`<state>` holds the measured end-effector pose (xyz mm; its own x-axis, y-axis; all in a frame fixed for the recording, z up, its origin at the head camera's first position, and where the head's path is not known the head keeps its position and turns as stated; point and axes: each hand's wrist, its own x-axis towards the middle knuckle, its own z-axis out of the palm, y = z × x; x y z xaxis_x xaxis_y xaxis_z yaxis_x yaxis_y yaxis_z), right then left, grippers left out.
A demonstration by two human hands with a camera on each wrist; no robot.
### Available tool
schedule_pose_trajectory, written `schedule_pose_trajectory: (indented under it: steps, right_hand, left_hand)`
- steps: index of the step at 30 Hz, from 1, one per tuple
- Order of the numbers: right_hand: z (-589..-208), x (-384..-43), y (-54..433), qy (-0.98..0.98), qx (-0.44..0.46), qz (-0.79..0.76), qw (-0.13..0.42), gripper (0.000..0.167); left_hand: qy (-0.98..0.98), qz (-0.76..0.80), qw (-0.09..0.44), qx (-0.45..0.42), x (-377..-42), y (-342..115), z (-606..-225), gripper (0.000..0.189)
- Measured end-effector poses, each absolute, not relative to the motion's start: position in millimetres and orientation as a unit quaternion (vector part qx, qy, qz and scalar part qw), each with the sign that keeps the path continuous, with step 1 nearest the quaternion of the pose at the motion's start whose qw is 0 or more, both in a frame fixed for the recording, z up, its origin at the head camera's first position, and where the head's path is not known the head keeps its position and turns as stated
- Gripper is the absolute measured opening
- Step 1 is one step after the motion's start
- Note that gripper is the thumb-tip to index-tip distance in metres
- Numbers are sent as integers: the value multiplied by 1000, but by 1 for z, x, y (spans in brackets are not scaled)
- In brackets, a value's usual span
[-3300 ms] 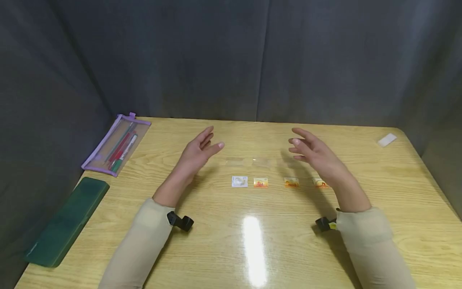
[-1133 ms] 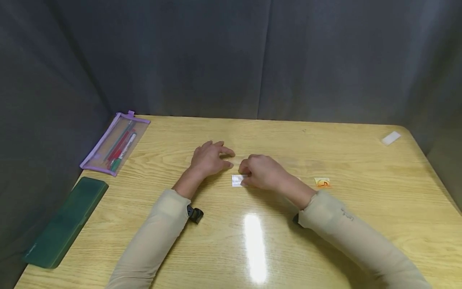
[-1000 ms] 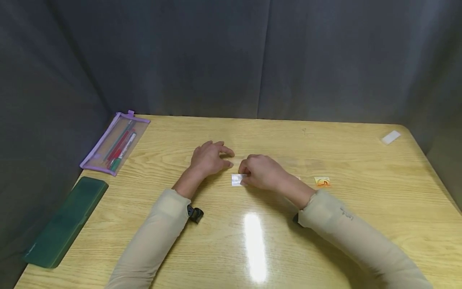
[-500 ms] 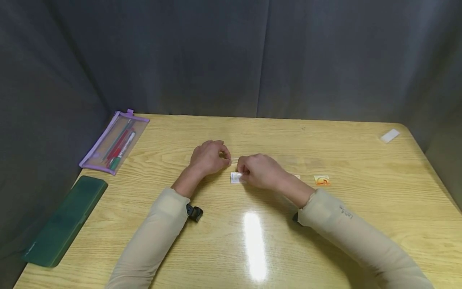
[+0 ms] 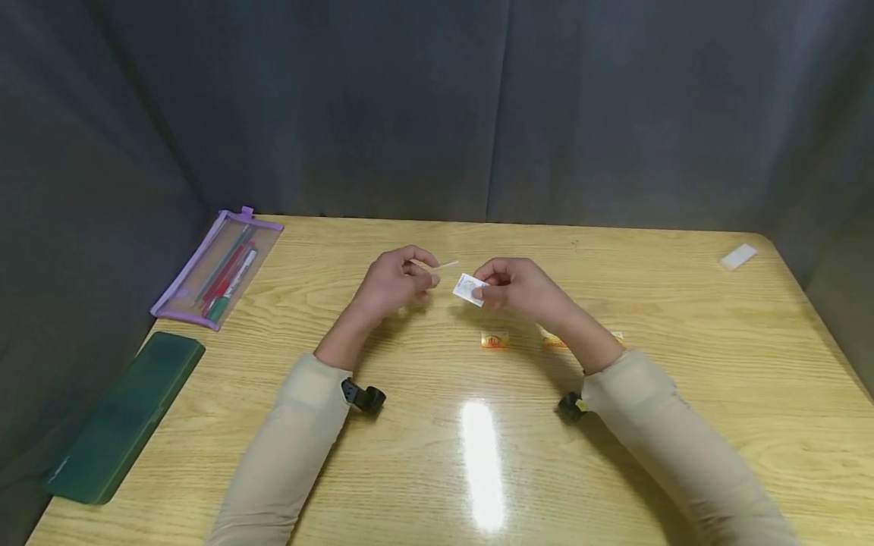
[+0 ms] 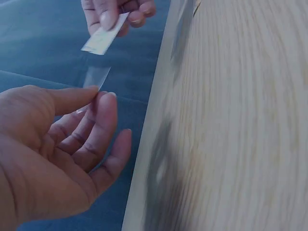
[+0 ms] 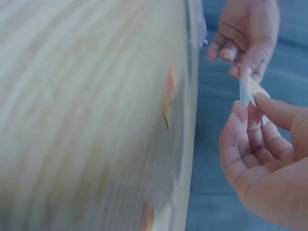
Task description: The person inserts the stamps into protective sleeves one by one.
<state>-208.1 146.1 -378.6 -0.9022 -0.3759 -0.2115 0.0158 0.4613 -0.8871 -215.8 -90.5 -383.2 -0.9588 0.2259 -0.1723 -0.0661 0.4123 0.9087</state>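
Above the table, my left hand [image 5: 394,283] pinches a small clear plastic sleeve [image 6: 96,78] between thumb and fingers; in the head view the sleeve shows as a thin pale sliver. To its right, my right hand [image 5: 527,290] pinches a whitish postage stamp [image 5: 467,288], its perforated edge visible in the right wrist view. Stamp and sleeve are close together, a short gap between them in the left wrist view. Below lie an orange-yellow stamp [image 5: 495,340], a second one [image 5: 554,340] partly behind the right forearm, and a third [image 5: 617,336] mostly hidden.
On the wooden table [image 5: 410,470], a purple-edged mesh pouch [image 5: 221,273] with pens lies at the far left, and a dark green case [image 5: 126,417] nearer. A white block [image 5: 738,257] rests at the far right corner. Dark curtains [image 5: 341,114] enclose the back and sides.
The right hand has picked the whitish stamp up off the table. The left hand, earlier open, has taken hold of the clear sleeve and lifted it. Both hands have risen.
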Motion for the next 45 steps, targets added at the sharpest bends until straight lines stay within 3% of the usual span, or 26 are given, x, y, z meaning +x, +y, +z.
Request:
schedule_pose_trajectory:
  steps: [6, 16, 26, 39, 45]
  right_hand:
    - [-375, -212, 160, 810, -70, -553, 180, 24]
    - [-368, -217, 169, 756, -50, -634, 157, 25]
    - [-369, -226, 168, 706, -26, -693, 143, 25]
    - [-367, -224, 179, 670, -11, -730, 134, 17]
    - [-364, -225, 179, 670, -19, -731, 130, 23]
  left_hand:
    - [787, 602, 132, 33, -218, -84, -386, 40]
    - [768, 630, 109, 31, -221, -75, -388, 21]
    - [690, 715, 110, -12, -229, -65, -385, 24]
    - [677, 728, 110, 6, -231, -58, -381, 25]
    - [666, 740, 97, -2, -230, -55, -376, 24]
